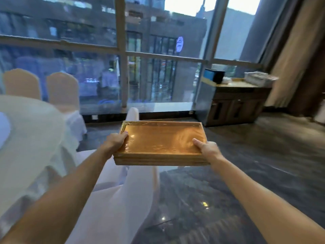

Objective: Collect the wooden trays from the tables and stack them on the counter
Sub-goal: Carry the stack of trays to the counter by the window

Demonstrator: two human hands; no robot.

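I hold a rectangular wooden tray [161, 140] level in front of me, above the floor and a white-covered chair. Its side looks layered, so it may be more than one tray; I cannot tell. My left hand [115, 140] grips the left edge with the thumb over the rim. The right edge is gripped the same way by my right hand [204, 147]. A wooden counter [242, 86] stands at the far right by the window, well beyond the tray.
A round table with a white cloth [29, 138] is at my left, with two beige-covered chairs [62, 90] behind it. A white-covered chair [133, 187] is right below the tray. On the counter sit a dark box [213, 75] and a white basket [259, 78]. Dark glossy floor lies to the right.
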